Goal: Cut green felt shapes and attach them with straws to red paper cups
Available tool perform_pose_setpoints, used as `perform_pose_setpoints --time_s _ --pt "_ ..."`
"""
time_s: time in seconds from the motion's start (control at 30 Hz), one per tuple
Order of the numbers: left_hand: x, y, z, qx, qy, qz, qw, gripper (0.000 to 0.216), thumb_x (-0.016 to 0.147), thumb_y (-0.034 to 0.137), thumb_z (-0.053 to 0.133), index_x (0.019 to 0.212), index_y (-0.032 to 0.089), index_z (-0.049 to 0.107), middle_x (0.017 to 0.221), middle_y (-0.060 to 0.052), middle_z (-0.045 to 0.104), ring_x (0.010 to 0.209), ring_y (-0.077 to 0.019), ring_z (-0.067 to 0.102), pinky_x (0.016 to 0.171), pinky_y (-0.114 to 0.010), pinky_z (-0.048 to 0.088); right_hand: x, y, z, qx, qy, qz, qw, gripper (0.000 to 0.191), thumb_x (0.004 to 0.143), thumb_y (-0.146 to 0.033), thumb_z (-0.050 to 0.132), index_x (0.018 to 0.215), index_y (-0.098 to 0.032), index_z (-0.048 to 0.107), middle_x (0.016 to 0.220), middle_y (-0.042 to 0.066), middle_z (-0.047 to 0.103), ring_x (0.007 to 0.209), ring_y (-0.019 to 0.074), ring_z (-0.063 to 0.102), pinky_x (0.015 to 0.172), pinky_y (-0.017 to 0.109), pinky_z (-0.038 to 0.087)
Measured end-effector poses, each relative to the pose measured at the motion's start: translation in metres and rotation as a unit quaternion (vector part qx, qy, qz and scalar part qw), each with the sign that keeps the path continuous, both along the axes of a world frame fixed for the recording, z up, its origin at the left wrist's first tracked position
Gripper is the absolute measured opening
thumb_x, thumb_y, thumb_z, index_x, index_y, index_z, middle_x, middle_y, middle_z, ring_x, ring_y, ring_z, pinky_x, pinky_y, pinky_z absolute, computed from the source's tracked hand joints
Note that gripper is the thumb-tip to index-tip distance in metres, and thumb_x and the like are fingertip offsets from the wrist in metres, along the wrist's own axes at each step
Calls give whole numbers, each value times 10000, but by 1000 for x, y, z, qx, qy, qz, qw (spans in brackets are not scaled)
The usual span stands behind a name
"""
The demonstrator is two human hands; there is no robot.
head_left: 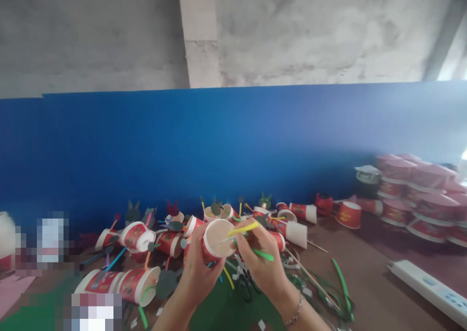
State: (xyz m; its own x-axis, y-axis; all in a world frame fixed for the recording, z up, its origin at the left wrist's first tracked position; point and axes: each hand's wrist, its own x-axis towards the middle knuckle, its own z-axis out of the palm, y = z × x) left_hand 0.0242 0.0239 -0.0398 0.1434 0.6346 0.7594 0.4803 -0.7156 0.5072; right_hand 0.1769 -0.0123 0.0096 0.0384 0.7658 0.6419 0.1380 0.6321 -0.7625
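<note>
Fingers: wrapped round paper cup [216, 234] (left hand [199, 274]), with mouth in view, presumably for easy access; pinching yellow strip [242, 229] (right hand [261, 268]) by rim, probably for fine control

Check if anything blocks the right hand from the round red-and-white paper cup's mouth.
Nothing visible does: the right hand is at the rim of the paper cup, the slender yellow strip it holds overlapping the opening.
</note>
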Motion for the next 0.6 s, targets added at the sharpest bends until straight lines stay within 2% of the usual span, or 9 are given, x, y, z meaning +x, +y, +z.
perform_pose_setpoints --time_s 0.1,0.23,0.33,0.47,0.6 --pt "-4 0 -4 62 -2 12 998 575 764 222 600 1268 217 325 1241 -132 484 1159 -286 484 946 -430 411 2 -9 6 75 -71 -15 995 106 851 -159 478 875 -205 571 812 34 587 714 148 576 620 246 479" --pt "-7 1 -6 78 -5 14 997 567 768 246 616 1262 221 339 1230 -129 501 1152 -288 491 935 -427 417 3 -16 10 134 -129 -13 982 176 819 -86 485 899 -223 563 818 27 580 744 157 559 684 272 459" --pt "-8 1 -5 49 -13 -10 999 591 751 253 628 1267 209 343 1218 -126 514 1133 -286 505 933 -420 423 3 -17 11 127 -142 -8 982 187 815 -76 485 903 -225 555 816 25 577 734 155 554 669 265 453" --pt "-6 2 -5 -27 -35 -63 997 586 734 213 615 1258 198 351 1181 -112 534 1075 -259 541 901 -384 453 3 -13 10 113 -153 -3 982 156 825 -99 483 888 -218 562 817 25 581 735 152 556 659 260 452" --pt "-1 3 -9 -56 -49 -83 994 575 709 160 597 1236 191 370 1158 -109 536 1064 -253 538 899 -383 452 2 -4 2 60 -143 -9 988 88 845 -161 479 823 -193 558 787 32 590 713 152 561 617 250 457"
